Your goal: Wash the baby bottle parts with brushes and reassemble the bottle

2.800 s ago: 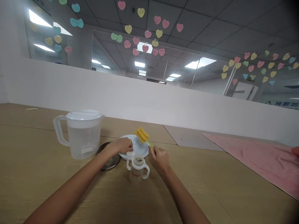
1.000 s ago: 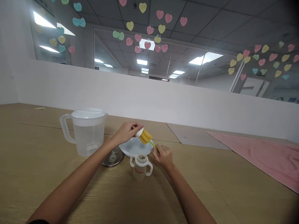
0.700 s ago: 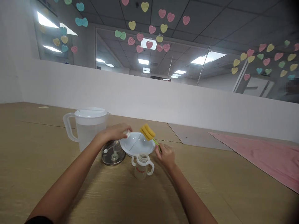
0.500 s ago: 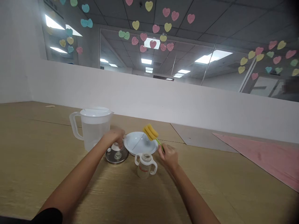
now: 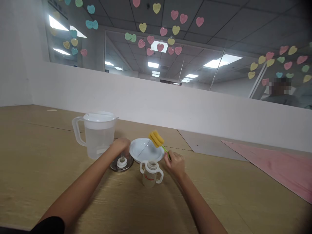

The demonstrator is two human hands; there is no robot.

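My right hand (image 5: 175, 163) grips the green handle of a sponge bottle brush (image 5: 156, 139), its yellow head raised over the right side of a white divided plate (image 5: 136, 152). My left hand (image 5: 122, 144) is over the back of a round metal tray (image 5: 117, 167); its fingers are blurred and partly hidden, so whether they hold anything is unclear. On the tray lies a white bottle collar (image 5: 122, 162), with a small clear piece at its centre. A two-handled baby bottle (image 5: 149, 177) with red lettering stands uncapped in front of the plate.
A clear lidded pitcher (image 5: 99, 138) stands just left of my left hand. A pink cloth (image 5: 273, 165) covers the table's right side. Behind the table runs a low white wall (image 5: 156, 104) with glass above; a person (image 5: 280, 92) is beyond it at right.
My left hand brought the white collar up to the sponge, then carried it left to the tray, where it now lies. My right hand kept hold of the brush. The person appeared behind the glass.
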